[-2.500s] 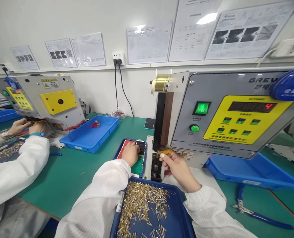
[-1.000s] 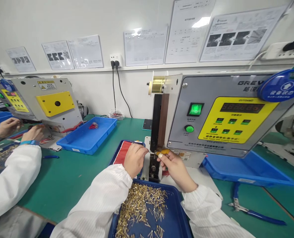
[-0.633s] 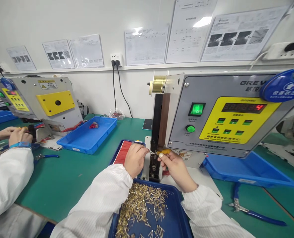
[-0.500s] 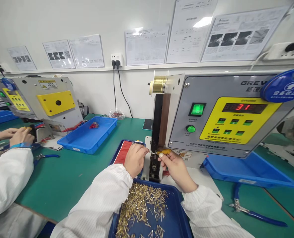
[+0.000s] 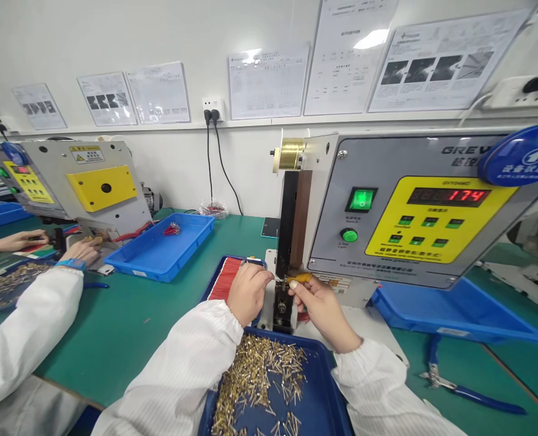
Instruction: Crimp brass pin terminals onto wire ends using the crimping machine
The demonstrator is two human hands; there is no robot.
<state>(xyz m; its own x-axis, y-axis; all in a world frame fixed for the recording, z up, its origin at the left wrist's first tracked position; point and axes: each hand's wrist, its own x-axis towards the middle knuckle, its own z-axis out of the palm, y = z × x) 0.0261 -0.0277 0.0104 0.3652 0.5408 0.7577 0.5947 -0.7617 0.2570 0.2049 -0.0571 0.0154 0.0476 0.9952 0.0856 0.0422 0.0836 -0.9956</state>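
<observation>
Green bench [image 5: 128,333]: left machine [image 5: 76,175], left blue tray [image 5: 160,247], right machine [image 5: 337,206], right blue tray [image 5: 460,309], blue-handled pliers [image 5: 478,396] nearer.

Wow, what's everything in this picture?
Sheets: six, white, wall
Sockets: several, white, wall
Machines: two or more, grey, left and right
Tags: two, blue, on machines
Spool: one, gold, right machine
Benchtops: two or more, green, underneath
Trays: six or more, blue and navy, benchtops
Pins: many, gold, front tray
Strands: many, red, centre navy tray
Cutters: one, blue-handled, right
Small item: one, yellow, centre
Co-worker's hands: two, white-sleeved, left
Left hand: one, white-sleeved, centre
Right hand: one, white-sleeved, centre
</observation>
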